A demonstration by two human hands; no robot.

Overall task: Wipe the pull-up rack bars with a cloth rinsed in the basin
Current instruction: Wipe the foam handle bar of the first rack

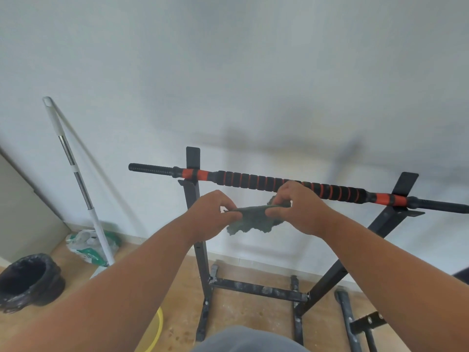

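A dark green cloth hangs stretched between both hands, just in front of and slightly below the top bar. My left hand pinches its left edge. My right hand pinches its right end near the bar. The black and orange padded top bar runs across the black rack frame from left to right. The cloth does not touch the bar. A yellow basin rim shows on the floor under my left forearm, mostly hidden.
A mop handle leans on the white wall at left, beside a green and white plastic bag. A black-lined bin stands at lower left. Dusty rack base bars lie on the wooden floor.
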